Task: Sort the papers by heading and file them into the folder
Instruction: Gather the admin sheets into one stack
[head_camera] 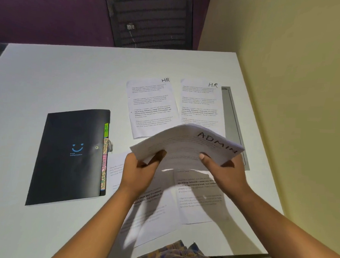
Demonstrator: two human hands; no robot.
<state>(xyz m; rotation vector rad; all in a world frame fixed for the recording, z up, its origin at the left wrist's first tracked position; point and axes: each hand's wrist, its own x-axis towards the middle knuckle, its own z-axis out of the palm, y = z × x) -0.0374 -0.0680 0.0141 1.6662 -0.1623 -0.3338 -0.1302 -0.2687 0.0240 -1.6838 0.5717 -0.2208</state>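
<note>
Both left hand (pixel 140 167) and right hand (pixel 223 170) pinch the ADMIN stack (pixel 186 142); I would lay it flat beside the HR sheets (pixel 152 108).

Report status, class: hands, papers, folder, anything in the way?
Left hand and right hand both grip the ADMIN papers, held above the table. Two HR sheets lie flat beyond. Folder closed, left of the papers; nothing on it.

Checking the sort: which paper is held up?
The ADMIN sheet, gripped by left hand and right hand; the left HR sheet and right HR sheet lie flat.
</note>
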